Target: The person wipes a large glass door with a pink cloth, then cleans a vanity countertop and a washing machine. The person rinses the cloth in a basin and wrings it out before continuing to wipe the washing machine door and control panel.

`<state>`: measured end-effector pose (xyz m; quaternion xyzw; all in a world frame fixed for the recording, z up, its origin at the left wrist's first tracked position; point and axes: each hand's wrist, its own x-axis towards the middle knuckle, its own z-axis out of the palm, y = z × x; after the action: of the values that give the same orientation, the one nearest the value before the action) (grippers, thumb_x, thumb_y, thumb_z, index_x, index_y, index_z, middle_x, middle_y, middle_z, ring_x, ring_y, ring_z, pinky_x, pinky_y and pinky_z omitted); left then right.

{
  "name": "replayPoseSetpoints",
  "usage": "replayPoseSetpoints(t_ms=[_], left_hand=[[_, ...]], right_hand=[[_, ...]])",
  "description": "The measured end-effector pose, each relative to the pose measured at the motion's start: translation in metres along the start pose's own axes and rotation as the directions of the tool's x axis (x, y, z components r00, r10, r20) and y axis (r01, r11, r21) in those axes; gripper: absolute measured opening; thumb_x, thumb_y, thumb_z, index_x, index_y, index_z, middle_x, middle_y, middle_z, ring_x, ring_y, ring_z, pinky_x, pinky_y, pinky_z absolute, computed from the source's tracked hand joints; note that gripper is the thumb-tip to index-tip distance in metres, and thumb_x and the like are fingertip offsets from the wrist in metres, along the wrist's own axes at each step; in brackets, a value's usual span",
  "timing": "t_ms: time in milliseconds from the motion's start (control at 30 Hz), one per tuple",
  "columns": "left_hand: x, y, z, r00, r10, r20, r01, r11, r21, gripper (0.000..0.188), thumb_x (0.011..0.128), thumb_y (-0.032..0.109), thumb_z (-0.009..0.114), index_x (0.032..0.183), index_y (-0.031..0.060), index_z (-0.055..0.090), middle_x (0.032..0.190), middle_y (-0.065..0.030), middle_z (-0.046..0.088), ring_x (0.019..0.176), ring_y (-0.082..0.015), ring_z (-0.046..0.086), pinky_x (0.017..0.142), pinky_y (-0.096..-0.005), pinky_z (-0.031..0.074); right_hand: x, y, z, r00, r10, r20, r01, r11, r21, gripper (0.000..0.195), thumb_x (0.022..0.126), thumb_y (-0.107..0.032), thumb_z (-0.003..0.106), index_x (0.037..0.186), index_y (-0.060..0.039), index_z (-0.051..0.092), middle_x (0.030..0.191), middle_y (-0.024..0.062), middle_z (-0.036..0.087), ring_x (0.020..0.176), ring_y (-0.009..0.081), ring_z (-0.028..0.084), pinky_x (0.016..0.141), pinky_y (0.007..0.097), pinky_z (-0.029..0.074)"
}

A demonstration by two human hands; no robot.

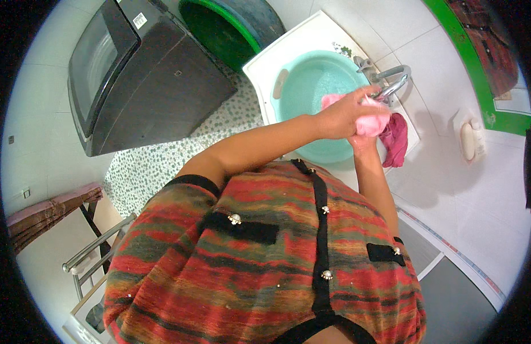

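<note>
A wet-looking pink cloth (372, 122) is bunched between my hands over the right side of a turquoise plastic basin (319, 71). My left hand (345, 114) grips it from the left, fingers slightly blurred. From below, my right hand (361, 139) holds the same cloth, which hides most of its fingers. Another pink part of cloth (332, 101) shows behind my left hand, at the basin. The curved chrome faucet (394, 86) reaches over beside the cloth. The basin sits in a white washbasin (259, 66). A dark pink cloth (394, 142) hangs over the washbasin's right edge.
A dark top-loading washing machine (162, 86) stands at the left. Behind it is a large green tub (252, 41). A soap bar (467, 142) rests in a wall holder at the right, below a green-framed mirror (485, 99). A metal rack (102, 241) stands at lower left.
</note>
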<state>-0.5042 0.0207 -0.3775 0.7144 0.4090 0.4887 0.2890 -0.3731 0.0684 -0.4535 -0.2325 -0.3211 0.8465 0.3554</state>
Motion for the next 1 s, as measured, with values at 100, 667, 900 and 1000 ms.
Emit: replayPoseSetpoints(t_ms=[100, 667, 900, 1000], left_hand=[[-0.007, -0.003, -0.002, 0.983, 0.175, 0.047, -0.179, 0.979, 0.096, 0.055, 0.061, -0.005, 0.062, 0.109, 0.0205, 0.061, 0.135, -0.0182, 0.034, 0.124, -0.0371, 0.035, 0.097, -0.0400, 0.037], [0.014, -0.053, 0.005, 0.881, -0.319, -0.349, 0.398, 0.899, 0.184, 0.019, 0.066, 0.005, 0.051, 0.082, 0.0028, 0.061, 0.083, -0.0197, 0.061, 0.078, -0.0372, 0.058, 0.072, -0.0436, 0.046], [-0.013, -0.053, -0.084, 0.905, -0.425, 0.019, 0.424, 0.899, -0.112, 0.075, 0.070, 0.032, 0.072, 0.131, 0.0070, 0.038, 0.131, -0.0195, 0.037, 0.117, -0.0302, 0.043, 0.096, -0.0361, 0.037], [-0.053, -0.088, -0.116, 0.764, -0.556, -0.327, 0.644, 0.684, 0.342, 0.075, 0.071, 0.033, 0.072, 0.129, 0.0005, 0.037, 0.118, -0.0221, 0.048, 0.106, -0.0288, 0.051, 0.090, -0.0375, 0.042]], right_hand=[[0.021, 0.014, -0.022, 0.991, -0.123, 0.042, 0.128, 0.857, -0.499, 0.053, 0.088, -0.042, 0.042, 0.133, -0.0156, 0.034, 0.135, 0.0090, 0.038, 0.121, 0.0266, 0.040, 0.101, 0.0416, 0.033], [0.034, 0.001, 0.027, 0.901, 0.025, -0.433, 0.105, 0.956, 0.274, 0.031, 0.090, -0.030, 0.046, 0.115, -0.0131, 0.052, 0.109, 0.0066, 0.058, 0.097, 0.0244, 0.056, 0.078, 0.0372, 0.049], [0.035, -0.031, -0.023, 0.909, -0.014, -0.417, 0.117, 0.968, 0.224, 0.021, 0.087, -0.017, 0.047, 0.104, -0.0048, 0.052, 0.099, 0.0124, 0.059, 0.092, 0.0268, 0.058, 0.080, 0.0416, 0.050], [0.033, -0.048, -0.004, 0.832, -0.123, -0.540, 0.133, 0.991, -0.021, 0.024, 0.087, -0.021, 0.049, 0.090, 0.0013, 0.055, 0.085, 0.0131, 0.061, 0.076, 0.0227, 0.061, 0.068, 0.0336, 0.051]])
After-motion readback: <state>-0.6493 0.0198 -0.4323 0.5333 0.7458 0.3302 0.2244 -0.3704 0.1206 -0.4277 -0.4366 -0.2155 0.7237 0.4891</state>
